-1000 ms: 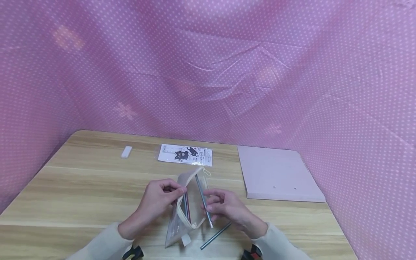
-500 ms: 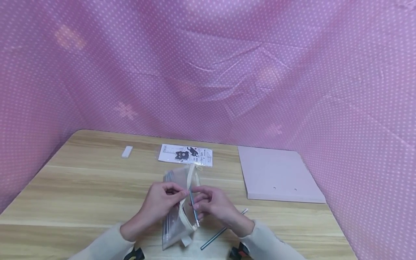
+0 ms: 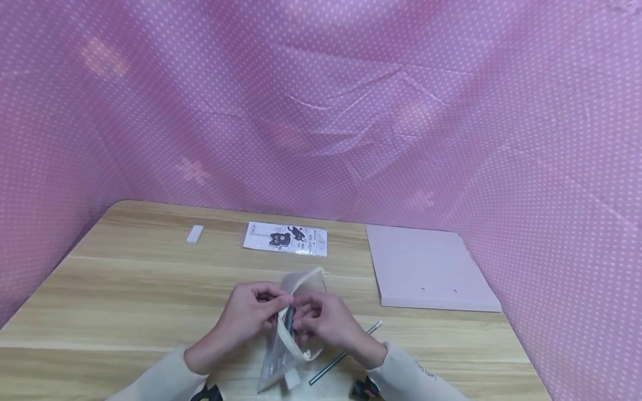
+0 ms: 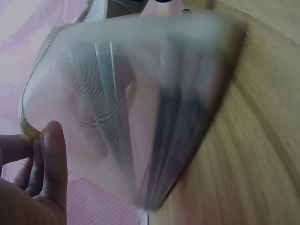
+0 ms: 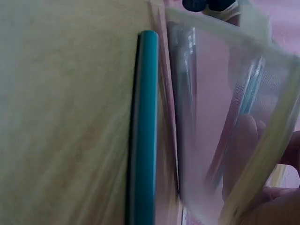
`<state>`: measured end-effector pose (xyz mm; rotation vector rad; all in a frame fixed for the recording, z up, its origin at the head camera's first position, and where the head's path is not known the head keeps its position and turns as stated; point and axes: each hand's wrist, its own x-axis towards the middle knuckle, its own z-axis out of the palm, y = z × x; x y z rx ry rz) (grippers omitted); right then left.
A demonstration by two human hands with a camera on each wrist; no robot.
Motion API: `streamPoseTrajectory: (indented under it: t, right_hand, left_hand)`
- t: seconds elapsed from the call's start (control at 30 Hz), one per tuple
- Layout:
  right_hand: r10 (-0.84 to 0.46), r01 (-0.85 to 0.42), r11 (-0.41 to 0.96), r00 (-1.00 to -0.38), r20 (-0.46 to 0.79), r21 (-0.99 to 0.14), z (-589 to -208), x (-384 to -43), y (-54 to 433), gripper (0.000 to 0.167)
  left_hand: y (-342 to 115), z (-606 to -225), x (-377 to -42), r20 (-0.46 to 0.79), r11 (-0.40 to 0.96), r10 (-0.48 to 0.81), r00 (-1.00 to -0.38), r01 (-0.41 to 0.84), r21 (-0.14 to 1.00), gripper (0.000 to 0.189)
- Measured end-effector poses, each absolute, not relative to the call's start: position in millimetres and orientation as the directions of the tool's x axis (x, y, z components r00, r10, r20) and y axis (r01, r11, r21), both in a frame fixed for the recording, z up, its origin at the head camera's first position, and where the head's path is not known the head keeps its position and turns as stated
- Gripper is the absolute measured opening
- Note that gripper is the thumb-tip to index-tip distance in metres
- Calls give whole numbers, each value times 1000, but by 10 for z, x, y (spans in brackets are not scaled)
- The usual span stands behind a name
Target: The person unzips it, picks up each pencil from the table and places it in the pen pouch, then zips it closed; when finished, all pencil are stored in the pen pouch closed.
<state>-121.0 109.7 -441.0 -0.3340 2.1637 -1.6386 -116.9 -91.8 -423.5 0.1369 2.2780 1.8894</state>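
Note:
A translucent mesh zipper pouch with a cream zipper edge stands tilted near the table's front, its mouth spread. My left hand pinches the zipper edge between thumb and fingers. At the mouth, my right hand has its fingers inside the pouch, holding a teal pencil seen through the mesh. Several darker pencils show blurred along the pouch's other side. Another teal pencil lies on the table just below my right wrist. Right fingertips are partly hidden by the pouch.
At the back lies a packaged ruler set with black cat drawings. A small white block is to its left. A pale flat folder with two holes covers the right side. Pink dotted cloth hangs behind the wooden table.
My right hand has moved left and into the pouch with the pencil. The pouch first swung left and folded narrower, then its mouth widened again. My left hand keeps its pinch.

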Motion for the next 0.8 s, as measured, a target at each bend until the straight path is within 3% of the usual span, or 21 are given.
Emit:
streamPoseTrajectory:
  t: [0.3, 0.8]
  right_hand:
    - [-461, 176, 133, -860, -219, -975, -4378, -1261, 1220, 37]
    - [-519, 251, -109, -839, -161, -962, -4385, -1378, 1500, 53]
  left_hand:
    - [-946, -4234, -1220, -96, 192, 136, -986, -69, 979, 13]
    - [-1011, -4245, -1285, -72, 203, 93, -993, -52, 978, 18]
